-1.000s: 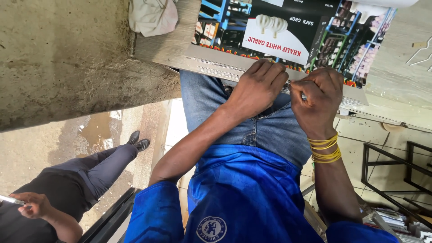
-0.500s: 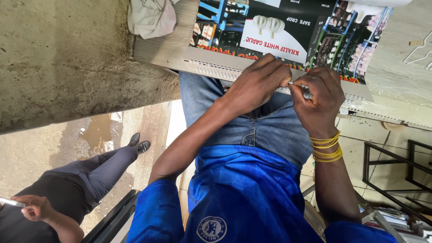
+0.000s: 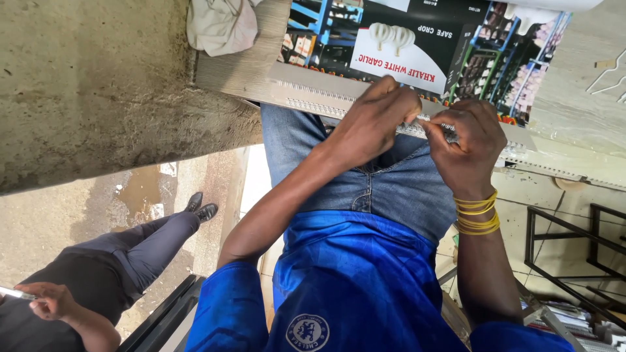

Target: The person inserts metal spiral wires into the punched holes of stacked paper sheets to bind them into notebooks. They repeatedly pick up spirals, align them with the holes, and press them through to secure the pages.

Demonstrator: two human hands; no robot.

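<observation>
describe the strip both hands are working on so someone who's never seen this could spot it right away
Start at the wooden table with the printed poster on it. Along its near edge lies a long pale perforated strip, under the left hand and right hand. Unlike the crumpled cloth nearby, it is straight, narrow and dotted with holes.

Even, soft daylight fills the scene, bright enough that colours read clearly, and it is strongest on the pale floor strip beside the blue shirt (image 3: 365, 287), which is nearly washed out. Shadows are faint and diffuse, the deepest under the edge of the wooden table (image 3: 241, 72) and between the left hand (image 3: 375, 120) and right hand (image 3: 466, 146). Focus is sharp at the centre, with mild softening and stretching toward the corners.
</observation>
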